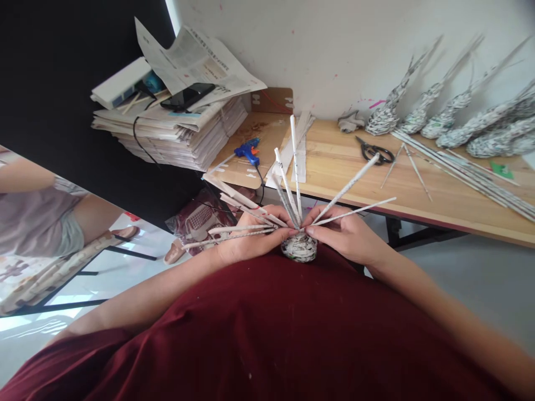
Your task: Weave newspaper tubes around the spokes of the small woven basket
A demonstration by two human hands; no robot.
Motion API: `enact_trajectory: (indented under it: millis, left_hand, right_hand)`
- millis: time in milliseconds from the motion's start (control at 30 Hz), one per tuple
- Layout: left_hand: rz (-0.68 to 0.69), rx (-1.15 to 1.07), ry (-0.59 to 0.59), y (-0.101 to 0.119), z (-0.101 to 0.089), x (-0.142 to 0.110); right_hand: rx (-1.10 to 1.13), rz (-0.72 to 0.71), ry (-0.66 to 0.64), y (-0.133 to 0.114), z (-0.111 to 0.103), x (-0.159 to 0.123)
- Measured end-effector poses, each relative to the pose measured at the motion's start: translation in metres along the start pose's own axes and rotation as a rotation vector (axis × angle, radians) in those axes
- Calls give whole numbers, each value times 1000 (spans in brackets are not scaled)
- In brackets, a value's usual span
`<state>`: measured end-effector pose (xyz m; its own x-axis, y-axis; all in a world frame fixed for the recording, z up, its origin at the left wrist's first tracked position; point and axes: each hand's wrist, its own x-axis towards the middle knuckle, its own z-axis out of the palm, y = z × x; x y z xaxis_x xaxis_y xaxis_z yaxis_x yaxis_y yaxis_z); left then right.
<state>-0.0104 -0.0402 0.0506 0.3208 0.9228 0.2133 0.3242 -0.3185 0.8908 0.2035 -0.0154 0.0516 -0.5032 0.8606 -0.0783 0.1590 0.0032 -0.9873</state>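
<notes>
A small round woven piece of rolled newspaper [299, 248] sits against my shirt, with several long paper sticks [295, 161] fanning out from its top. My left hand [263, 228] is closed at its left side, thumb pressed near the point where the sticks meet; several sticks cross over that hand. My right hand [334, 225] pinches at the same rim from the right, beside two sticks that spread to the right. Fingertips of both hands nearly meet at the rim. The far side of the weave is hidden.
On the wooden table [330, 139] lie black scissors [374, 153], a blue glue gun [249, 151] and loose paper sticks [460, 167]. Several finished woven paper pieces [384, 111] lean by the wall. A newspaper stack [179, 133] bears a phone [188, 97]. Another person [54, 206] sits at left.
</notes>
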Motion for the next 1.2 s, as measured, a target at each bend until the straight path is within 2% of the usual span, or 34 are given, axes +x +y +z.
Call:
enact_trajectory:
  millis: [133, 367, 433, 567, 667, 767, 833, 1000, 1100, 1200]
  left_hand:
    - [116, 0, -24, 0, -2, 2]
    - [298, 20, -96, -14, -5, 5]
    - [308, 20, -103, -15, -6, 5]
    - [178, -43, -106, -11, -4, 5]
    - [63, -180, -87, -9, 1, 3]
    - [25, -242, -81, -11, 4, 3]
    - [23, -274, -122, -13, 1, 5]
    - [-15, -443, -381, -25, -17, 14]
    - [-80, -507, -392, -30, -25, 20]
    - [-83, -530, -412, -29, -25, 23]
  right_hand:
    - [-25, -2, -6, -1, -2, 0]
    - [4, 1, -47, -1, -5, 0]
    - [29, -4, -56, 1, -5, 0]
    - [40, -45, -91, 5, -8, -3]
    - [-50, -90, -148, 4, -9, -4]
    - [-169, -164, -136, 4, -9, -4]
    - [-226, -201, -104, 5, -9, -4]
    - [-274, -255, -92, 10, -10, -3]
    - [-302, -276, -99, 10, -9, -2]
    - [-361, -274, -106, 5, -6, -4]
